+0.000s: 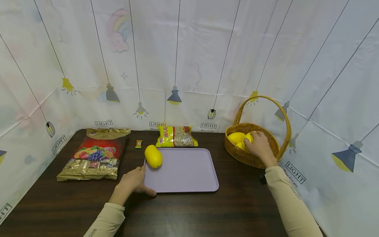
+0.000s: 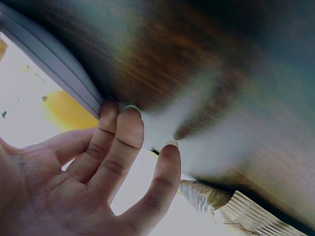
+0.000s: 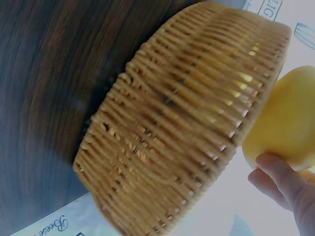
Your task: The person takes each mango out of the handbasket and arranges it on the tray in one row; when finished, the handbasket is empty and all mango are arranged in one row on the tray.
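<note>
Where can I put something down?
The dark wooden table is bare in front of the flat lilac tray, between both beige sleeves. So is the tray's right half. Crowded: the tray's left end, with oval yellow fruit and left hand.

Tray [image 1: 186, 174] between bag [image 1: 94, 154] at left and basket [image 1: 237, 154] at right, fruit [image 1: 153, 156] on tray's far-left corner.

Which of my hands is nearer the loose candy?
Left. Your left hand is at the left edge of the lilac tray, on your side of the loose candy; your right hand grips a yellow fruit at the wicker basket, farther right.
</note>
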{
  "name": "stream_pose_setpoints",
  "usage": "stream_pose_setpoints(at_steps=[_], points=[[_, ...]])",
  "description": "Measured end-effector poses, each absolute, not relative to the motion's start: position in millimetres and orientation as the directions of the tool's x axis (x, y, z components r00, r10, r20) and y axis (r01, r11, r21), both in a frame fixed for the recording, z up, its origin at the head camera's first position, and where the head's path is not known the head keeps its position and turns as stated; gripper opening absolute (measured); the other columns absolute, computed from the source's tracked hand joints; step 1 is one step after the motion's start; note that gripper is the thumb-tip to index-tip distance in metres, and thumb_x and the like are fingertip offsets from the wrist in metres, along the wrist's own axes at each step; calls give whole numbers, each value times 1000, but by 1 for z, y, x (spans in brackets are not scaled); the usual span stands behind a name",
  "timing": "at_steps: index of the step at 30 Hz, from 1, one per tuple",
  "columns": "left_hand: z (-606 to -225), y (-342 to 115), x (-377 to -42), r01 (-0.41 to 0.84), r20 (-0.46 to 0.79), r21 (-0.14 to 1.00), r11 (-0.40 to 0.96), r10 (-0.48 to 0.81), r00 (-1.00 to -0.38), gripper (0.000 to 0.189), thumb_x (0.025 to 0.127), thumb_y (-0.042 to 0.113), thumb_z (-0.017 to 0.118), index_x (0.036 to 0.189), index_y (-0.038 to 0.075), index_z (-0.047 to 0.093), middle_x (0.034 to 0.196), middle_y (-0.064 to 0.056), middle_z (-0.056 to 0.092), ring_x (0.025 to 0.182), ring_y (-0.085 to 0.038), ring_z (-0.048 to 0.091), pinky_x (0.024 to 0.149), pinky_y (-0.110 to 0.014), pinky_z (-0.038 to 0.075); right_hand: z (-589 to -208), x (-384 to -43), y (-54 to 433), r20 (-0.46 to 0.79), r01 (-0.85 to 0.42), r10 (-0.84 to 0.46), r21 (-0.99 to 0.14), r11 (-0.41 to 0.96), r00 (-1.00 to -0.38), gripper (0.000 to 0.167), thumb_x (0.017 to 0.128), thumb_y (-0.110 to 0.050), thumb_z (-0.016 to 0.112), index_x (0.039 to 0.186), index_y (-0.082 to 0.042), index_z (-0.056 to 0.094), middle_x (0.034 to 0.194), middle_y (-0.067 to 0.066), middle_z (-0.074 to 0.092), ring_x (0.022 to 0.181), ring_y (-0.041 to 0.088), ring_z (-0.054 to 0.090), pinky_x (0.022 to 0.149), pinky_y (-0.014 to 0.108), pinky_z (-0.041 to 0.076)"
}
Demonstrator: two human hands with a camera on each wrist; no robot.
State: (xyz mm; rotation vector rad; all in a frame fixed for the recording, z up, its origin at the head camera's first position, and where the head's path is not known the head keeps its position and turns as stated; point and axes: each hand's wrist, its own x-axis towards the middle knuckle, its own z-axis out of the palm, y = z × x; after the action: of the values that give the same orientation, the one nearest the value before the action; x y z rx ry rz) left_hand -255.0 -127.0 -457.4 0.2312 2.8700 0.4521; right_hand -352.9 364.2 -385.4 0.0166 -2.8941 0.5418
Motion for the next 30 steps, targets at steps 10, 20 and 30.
stream_pose_setpoints(at_steps=[10, 20, 30], points=[[-459, -126, -256, 116, -199, 324, 939, 188, -962, 128, 59, 67, 88, 148, -10, 38, 146, -30, 50, 125, -49, 55, 100, -67, 44, -383, -352, 336, 227, -114, -34, -348, 930, -973, 58, 101, -30, 44, 145, 8, 44, 153, 36, 32, 134, 57, 39, 101, 66, 42], [-460, -127, -256, 116, -195, 329, 937, 188, -963, 127, 59, 66, 88, 148, -10, 38, 146, -29, 50, 125, -49, 55, 100, -67, 44, -385, -358, 301, 278, -179, -77, -364, 914, -958, 54, 99, -29, 49, 141, 5, 50, 151, 31, 38, 130, 53, 46, 94, 58, 48], [-462, -128, -257, 122, -191, 322, 939, 190, -963, 127, 59, 67, 87, 148, -9, 38, 145, -29, 50, 125, -48, 56, 100, -67, 45, -390, -359, 261, 273, -252, -153, -376, 892, -950, 55, 98, -32, 54, 141, 2, 52, 152, 28, 39, 136, 51, 44, 107, 59, 43]])
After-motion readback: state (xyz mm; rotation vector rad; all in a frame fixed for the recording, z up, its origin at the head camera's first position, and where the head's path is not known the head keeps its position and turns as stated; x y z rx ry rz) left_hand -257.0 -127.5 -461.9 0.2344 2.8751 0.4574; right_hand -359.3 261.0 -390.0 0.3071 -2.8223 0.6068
